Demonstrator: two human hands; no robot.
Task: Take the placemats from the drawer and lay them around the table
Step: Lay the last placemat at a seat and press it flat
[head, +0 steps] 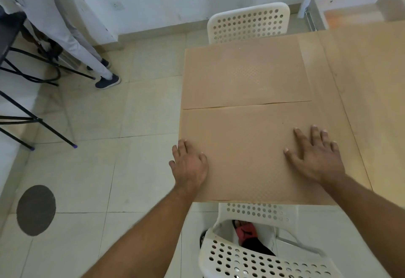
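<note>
Two tan textured placemats lie side by side on the left end of the light wooden table [368, 76]. The far placemat [245, 74] sits in front of the far chair. The near placemat [245, 146] lies at the table's near edge. My left hand [189, 166] rests flat on the near mat's left edge, fingers spread. My right hand [315, 157] presses flat on its right part, fingers spread. An open white drawer [355, 12] stands at the top right beyond the table.
A white perforated chair [248, 24] stands at the table's far side; another [258, 255] is below me at the near side. A person in light trousers [72, 27] stands at the left by black metal legs [32, 76]. A dark round patch [36, 209] marks the tiled floor.
</note>
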